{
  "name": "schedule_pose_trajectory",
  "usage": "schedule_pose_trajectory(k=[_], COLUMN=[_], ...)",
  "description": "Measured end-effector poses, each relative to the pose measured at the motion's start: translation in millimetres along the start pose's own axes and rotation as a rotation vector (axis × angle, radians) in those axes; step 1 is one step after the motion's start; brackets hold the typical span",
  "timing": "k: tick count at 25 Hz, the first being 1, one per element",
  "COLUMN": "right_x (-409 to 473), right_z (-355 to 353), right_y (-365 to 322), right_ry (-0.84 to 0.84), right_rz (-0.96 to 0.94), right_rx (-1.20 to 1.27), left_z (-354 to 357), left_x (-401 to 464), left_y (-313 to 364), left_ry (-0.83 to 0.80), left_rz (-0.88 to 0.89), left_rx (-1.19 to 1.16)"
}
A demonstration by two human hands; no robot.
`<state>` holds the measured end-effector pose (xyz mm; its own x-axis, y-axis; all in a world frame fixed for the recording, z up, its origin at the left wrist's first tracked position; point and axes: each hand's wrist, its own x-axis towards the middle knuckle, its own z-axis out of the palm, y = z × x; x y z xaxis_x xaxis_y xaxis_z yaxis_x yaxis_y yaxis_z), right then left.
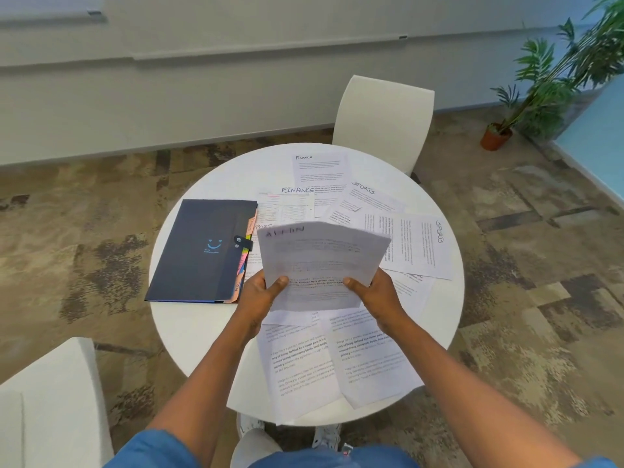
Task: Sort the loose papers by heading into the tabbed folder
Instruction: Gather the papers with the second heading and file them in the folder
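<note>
Both the left hand [260, 292] and right hand [374, 293] grip a raised sheet [320, 261], fingers curled round its near edge, above papers [337, 363] on the surface [189, 329]; the closed folder [202, 251] lies left.

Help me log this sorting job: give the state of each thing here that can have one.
Tabbed folder: closed, strap fastened, flat on the table.
Held sheet: lifted off the table, bowed, heading blurred.
Left hand: grips the sheet's lower left edge.
Right hand: grips its lower right edge.
Loose papers: spread out, overlapping, unsorted.
</note>
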<state>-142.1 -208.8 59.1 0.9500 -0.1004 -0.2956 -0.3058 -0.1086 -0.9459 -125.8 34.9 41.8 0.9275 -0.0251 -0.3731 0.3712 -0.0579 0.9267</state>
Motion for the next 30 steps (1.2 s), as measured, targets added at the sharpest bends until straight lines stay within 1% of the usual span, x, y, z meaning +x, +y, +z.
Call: schedule_pose_trajectory(k=[3, 5, 9, 13, 16, 21, 25, 30], right_x=[-3.5, -4.4, -3.0, -0.4, -3.0, -10.3, -9.4, -9.1], right_z=[2.8, 3.2, 2.4, -0.4, -1.6, -5.3, -6.3, -13.5], right_y=[10.0, 13.4, 12.1, 21.9, 23.0, 28.3, 25.4, 28.9], right_ry=[0.043, 0.079, 0.100, 0.100, 0.125, 0.041, 0.075, 0.040], right_rz=[0.055, 0.064, 0.011, 0.008, -0.042, -0.051, -0.085, -0.087], right_rx=[-0.097, -0.109, -0.124, -0.212, -0.240, -0.312, -0.317, -0.361], left_z=[4.0, 5.2, 9.6, 13.1, 13.3, 14.6, 15.4, 18.4], left_x=[-5.4, -6.5, -6.1, -7.3, -7.3, -9.0, -8.4, -11.0], left_y=[-4.6, -7.7, -4.4, -8.8, -10.6, -15.5, -15.4, -20.3], left_ry=[0.043, 0.066, 0.117, 0.122, 0.151, 0.150, 0.187, 0.170], left_rz=[-0.040, -0.028, 0.030, -0.021, -0.006, -0.024, -0.015, -0.053], left_rx=[0.049, 0.055, 0.042, 0.129, 0.140, 0.146, 0.170, 0.186])
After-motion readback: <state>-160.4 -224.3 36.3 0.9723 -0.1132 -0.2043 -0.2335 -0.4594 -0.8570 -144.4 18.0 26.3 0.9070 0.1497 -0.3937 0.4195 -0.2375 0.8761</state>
